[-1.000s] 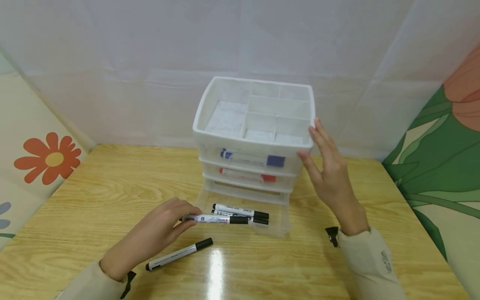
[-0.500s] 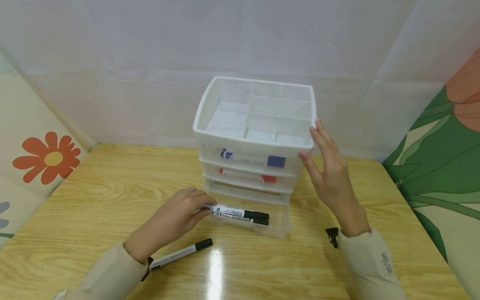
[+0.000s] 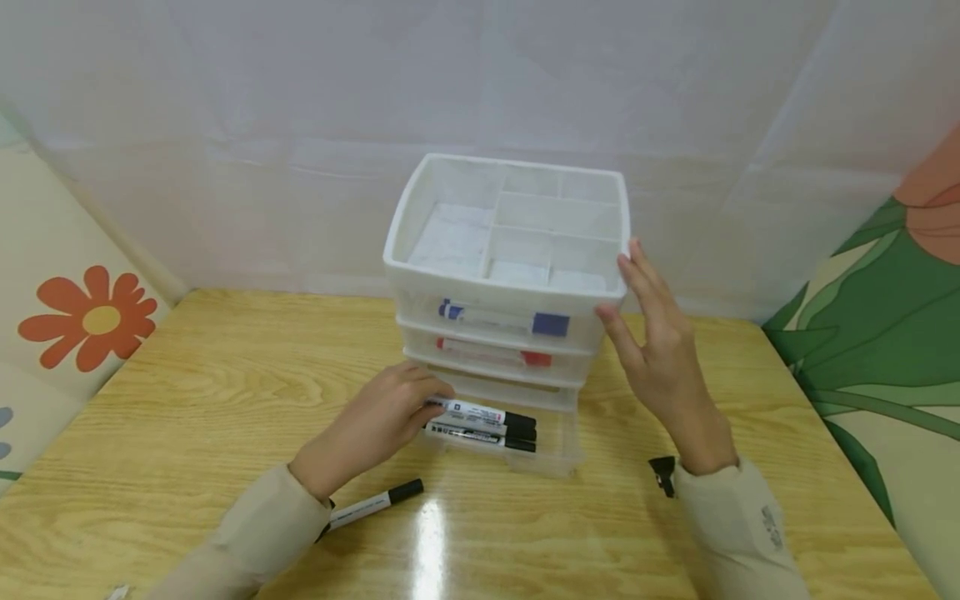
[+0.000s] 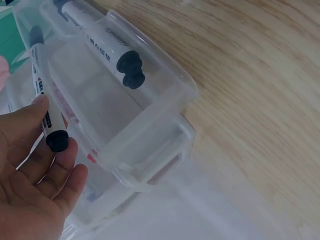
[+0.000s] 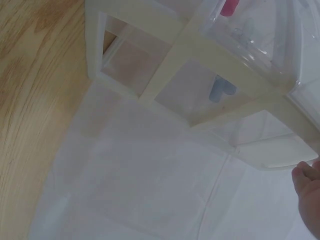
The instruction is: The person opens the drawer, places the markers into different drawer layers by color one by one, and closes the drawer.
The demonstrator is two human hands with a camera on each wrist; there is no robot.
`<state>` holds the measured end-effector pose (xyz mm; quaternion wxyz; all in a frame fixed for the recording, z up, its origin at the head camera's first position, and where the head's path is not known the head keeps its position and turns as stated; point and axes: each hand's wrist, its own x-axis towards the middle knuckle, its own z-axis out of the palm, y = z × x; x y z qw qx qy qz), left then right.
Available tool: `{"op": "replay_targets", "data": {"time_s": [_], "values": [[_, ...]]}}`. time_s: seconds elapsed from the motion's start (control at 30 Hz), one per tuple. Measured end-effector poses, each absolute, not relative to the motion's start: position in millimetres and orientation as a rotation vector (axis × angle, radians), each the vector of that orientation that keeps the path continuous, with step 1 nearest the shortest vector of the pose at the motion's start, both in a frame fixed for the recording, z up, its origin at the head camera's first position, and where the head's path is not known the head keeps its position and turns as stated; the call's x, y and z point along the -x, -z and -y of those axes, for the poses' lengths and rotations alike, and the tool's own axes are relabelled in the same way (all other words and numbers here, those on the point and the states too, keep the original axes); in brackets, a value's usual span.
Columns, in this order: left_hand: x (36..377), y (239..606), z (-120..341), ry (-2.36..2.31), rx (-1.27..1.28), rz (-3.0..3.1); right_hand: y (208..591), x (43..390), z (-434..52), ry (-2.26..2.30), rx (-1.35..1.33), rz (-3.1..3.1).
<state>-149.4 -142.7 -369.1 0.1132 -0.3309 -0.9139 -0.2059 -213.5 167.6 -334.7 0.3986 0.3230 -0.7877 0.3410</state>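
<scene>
Three black markers [image 3: 483,422] inside open bottom drawer [image 3: 558,454], left hand [image 3: 386,417] at its left edge.

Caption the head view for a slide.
Left hand lays a black marker in the open bottom drawer; right hand steadies the organizer.

desk [image 3: 187,400]: light wood grain, glossy, catching a glare streak near the front middle
drawer unit [image 3: 506,275]: white plastic, sitting toward the back middle of the desk
bottom drawer [image 3: 558,454]: clear, sticking out forward over the desktop
loose marker [image 3: 375,502]: black cap, lying on the desk in front of the drawer, tilting slightly
</scene>
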Motion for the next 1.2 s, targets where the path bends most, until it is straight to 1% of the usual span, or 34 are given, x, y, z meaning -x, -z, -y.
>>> {"op": "replay_targets", "data": {"time_s": [0.83, 1.2], "values": [[161.5, 391.5, 132.0, 0.567, 0.925, 2.728, 336.1, 212.0, -166.9, -0.874, -0.824, 1.993], [154.3, 388.8, 136.1, 0.562, 0.922, 2.749, 334.4, 212.8, -166.6, -0.866, -0.824, 1.989]]}}
